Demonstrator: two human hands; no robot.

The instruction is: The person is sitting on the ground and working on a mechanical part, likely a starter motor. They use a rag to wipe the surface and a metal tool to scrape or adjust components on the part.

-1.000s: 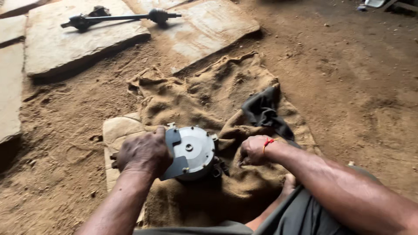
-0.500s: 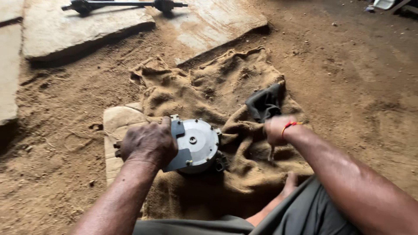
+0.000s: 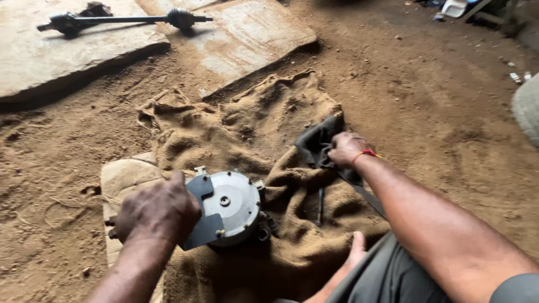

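Observation:
My left hand [image 3: 157, 212] grips the left side of a round grey metal housing [image 3: 230, 205] with a dark bracket plate, which rests on a burlap sack [image 3: 247, 129] spread on the dirt floor. My right hand [image 3: 345, 148], with a red thread at the wrist, is closed on a black cloth [image 3: 317, 140] lying on the sack to the right of the housing. A thin dark rod-like tool [image 3: 320, 206] lies in a fold of the sack between the two hands. My bare foot [image 3: 355, 249] and grey trouser leg show at the bottom.
Flat stone slabs [image 3: 247, 33] lie at the top, one carrying a long black axle shaft [image 3: 123, 19]. A pale cushion or block [image 3: 120, 179] sits under the sack's left edge. Loose brown dirt surrounds everything; small litter lies at the top right.
My right hand has moved up and to the right across the sack, from near the housing to the black cloth, and closed on it. The left hand stays on the housing.

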